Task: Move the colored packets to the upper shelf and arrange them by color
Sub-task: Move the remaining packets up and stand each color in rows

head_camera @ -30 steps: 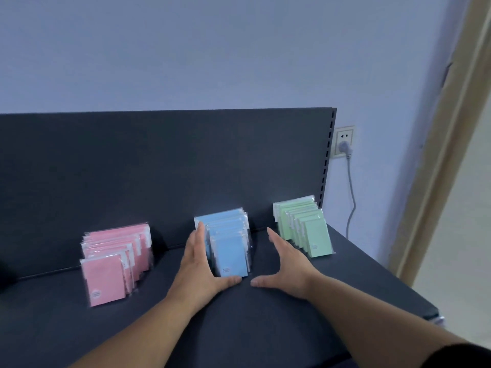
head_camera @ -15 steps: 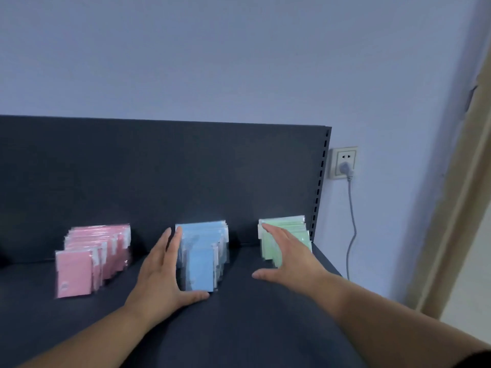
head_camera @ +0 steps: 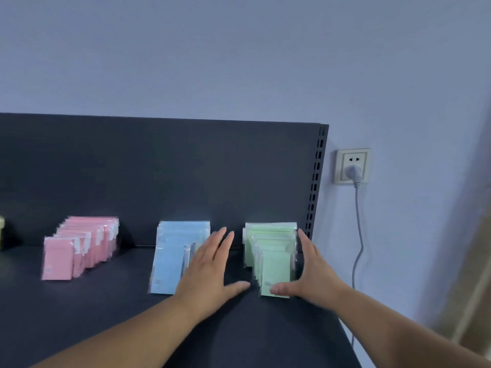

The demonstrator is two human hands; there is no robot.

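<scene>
Three rows of packets stand on the dark shelf [head_camera: 106,309]: pink packets [head_camera: 77,248] at the left, blue packets [head_camera: 172,256] in the middle, green packets [head_camera: 273,251] at the right. My left hand [head_camera: 210,266] lies flat with straight fingers between the blue and green rows, covering the blue row's right edge. My right hand [head_camera: 313,269] is flat against the right side of the green row, its thumb across the front green packet's lower edge. Neither hand grips anything.
The shelf's dark back panel [head_camera: 159,176] rises behind the rows, with a slotted upright [head_camera: 316,181] at its right end. A wall socket [head_camera: 352,166] with a grey cable [head_camera: 357,235] is right of the shelf. A yellowish object [head_camera: 1,232] shows at the far left edge.
Both hands have moved right from the blue row: the left hand left the blue row's left side, and the right hand now flanks the green row's right side. The view panned right.
</scene>
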